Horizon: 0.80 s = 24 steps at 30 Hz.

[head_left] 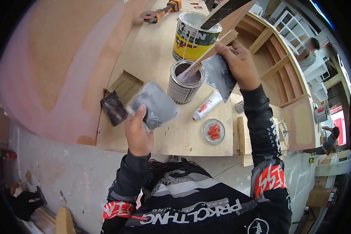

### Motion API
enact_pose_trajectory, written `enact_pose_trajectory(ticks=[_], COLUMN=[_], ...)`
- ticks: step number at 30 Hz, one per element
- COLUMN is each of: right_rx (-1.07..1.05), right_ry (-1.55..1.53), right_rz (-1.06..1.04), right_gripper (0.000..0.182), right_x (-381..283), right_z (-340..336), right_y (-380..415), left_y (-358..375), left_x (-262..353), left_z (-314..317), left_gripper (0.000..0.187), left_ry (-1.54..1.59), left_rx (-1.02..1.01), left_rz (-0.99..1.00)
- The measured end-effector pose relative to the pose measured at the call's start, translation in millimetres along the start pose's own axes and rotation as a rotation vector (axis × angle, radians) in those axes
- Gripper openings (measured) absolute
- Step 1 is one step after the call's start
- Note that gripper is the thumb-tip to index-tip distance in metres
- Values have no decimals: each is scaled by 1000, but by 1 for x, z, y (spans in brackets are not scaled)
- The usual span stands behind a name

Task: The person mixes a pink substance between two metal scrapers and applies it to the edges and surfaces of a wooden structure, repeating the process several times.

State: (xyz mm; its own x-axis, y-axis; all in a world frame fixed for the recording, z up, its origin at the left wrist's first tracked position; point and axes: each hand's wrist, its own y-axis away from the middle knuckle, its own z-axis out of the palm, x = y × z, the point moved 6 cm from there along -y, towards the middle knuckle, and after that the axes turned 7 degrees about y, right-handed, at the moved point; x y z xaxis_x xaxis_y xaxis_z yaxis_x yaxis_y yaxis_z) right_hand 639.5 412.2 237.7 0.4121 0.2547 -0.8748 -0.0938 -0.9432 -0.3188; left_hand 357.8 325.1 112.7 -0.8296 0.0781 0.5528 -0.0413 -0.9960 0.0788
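My left hand (138,134) grips a flat grey plate (154,104) smeared with pale paste. My right hand (241,64) is closed on a wooden stick (218,43) and also holds a dark, smeared sheet (219,74). The stick's lower end is inside an open can (185,84) of pale purplish paste. Behind that can stands a large yellow and black tin (191,39). A white tube (207,105) lies in front, near a round clear lid (213,132) with orange-red paste. Left of my left hand are a dark sanding block (114,108) and folded sandpaper (124,86).
An orange angle grinder (162,11) lies at the table's back. A large curved panel (54,66) rises at left, and wooden shelving (275,58) stands at right. People are visible at far right (309,48) and lower left (25,201).
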Motion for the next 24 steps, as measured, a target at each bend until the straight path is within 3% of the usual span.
enact_pose_trajectory(ticks=[11,15,18,24], right_rx=[138,185,324,438], right_ry=[92,92,294,266], right_rz=[-273,-344,-287,-301], right_gripper=[34,39,53,39], right_x=[-87,-118,-135,-108], right_z=[-47,-64,-71,-62], right_y=[-1,4,18,48], left_y=[-50,-62,-69,-72], left_x=[3,-9,-15,-24], left_z=[34,51,62,78], left_gripper=[21,24,25,25], left_ry=[-291,-343,-323,-223], left_rx=[-103,-80,-80,-70], left_rz=[-78,-170,-215,-342])
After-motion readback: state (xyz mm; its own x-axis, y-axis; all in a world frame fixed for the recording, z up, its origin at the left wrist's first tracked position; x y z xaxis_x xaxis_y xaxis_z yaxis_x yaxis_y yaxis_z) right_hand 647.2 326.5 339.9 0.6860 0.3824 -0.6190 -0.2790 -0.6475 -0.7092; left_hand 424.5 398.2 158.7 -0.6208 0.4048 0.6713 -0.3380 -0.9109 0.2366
